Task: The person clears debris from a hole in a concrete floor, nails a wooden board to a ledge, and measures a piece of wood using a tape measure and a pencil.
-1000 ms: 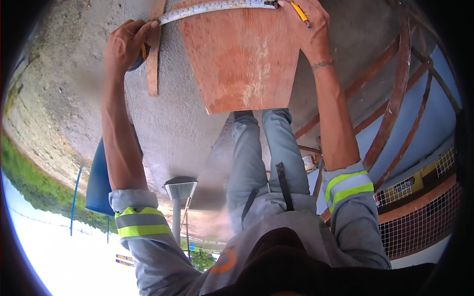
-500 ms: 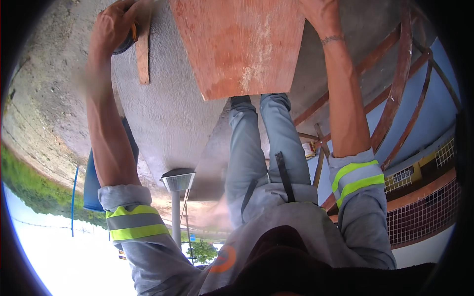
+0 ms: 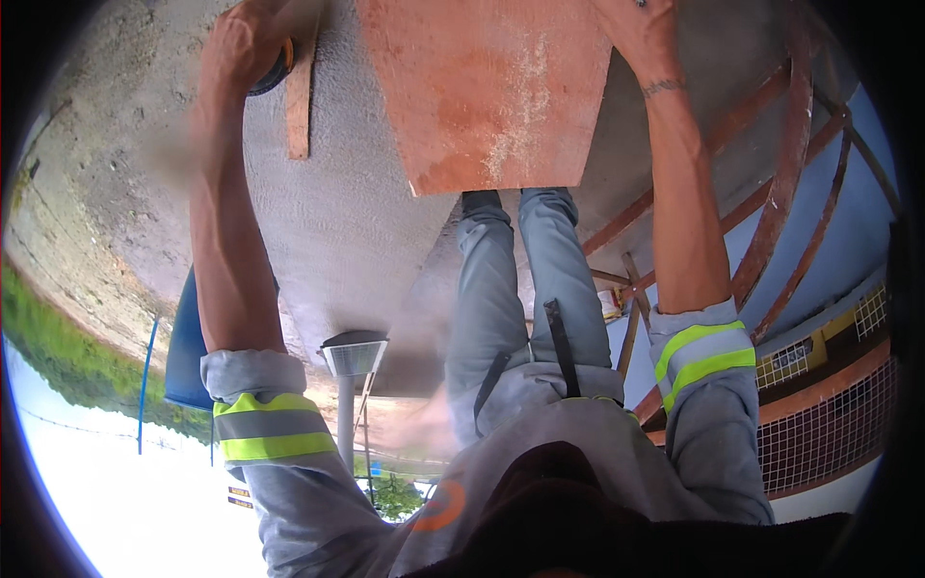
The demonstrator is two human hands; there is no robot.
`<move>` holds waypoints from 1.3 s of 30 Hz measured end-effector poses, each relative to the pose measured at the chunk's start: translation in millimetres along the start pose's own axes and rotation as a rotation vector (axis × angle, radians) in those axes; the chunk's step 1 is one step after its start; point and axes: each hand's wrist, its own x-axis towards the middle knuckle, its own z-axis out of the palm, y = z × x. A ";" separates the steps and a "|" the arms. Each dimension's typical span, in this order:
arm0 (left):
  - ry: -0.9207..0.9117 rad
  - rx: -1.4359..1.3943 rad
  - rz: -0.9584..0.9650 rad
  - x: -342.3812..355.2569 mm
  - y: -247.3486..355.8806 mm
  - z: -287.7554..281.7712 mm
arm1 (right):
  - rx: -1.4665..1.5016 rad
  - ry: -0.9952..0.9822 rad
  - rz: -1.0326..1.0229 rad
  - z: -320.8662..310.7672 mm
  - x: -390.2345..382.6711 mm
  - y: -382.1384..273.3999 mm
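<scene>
At the top left, my left hand (image 3: 241, 43) is closed around a round black-and-orange thing (image 3: 277, 69) that looks like a tape measure, partly covered by the fingers. Right beside it a narrow wooden strip (image 3: 300, 101) hangs down in the picture; the strip's upper end is blurred by the fingertips. A reddish plywood board (image 3: 491, 87) fills the top middle, its near edge in front of my shins. My right hand (image 3: 644, 39) lies at the board's right edge, thumb side toward it. The picture's top edge cuts off its fingers, so their grip is hidden.
Grey concrete (image 3: 337, 222) spreads below the strip and board. Reddish timber beams (image 3: 780, 193) cross at the right. A floodlight on a post (image 3: 354, 356) and a blue barrel-like thing (image 3: 188, 356) stand at the left. A grid-like mesh (image 3: 829, 433) shows at the lower right.
Both hands, the strip and the board have shifted slightly to the right in the picture, along with much of the surroundings. My left hand's grip looks the same.
</scene>
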 end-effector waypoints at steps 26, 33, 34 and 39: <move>-0.065 -0.130 -0.248 -14.6 56.7 -28.3 | 0.130 0.015 -0.359 41.1 -15.2 -10.0; 0.085 -0.043 0.123 -5.4 -2.9 6.4 | 0.142 0.019 -0.208 28.5 -18.9 -17.2; 0.107 -0.055 0.129 -4.3 -3.9 9.1 | 0.148 0.020 -0.232 27.7 -18.1 -14.6; 0.043 -0.039 0.099 -3.8 -3.1 7.2 | 0.159 -0.027 -0.226 23.5 -18.3 -7.0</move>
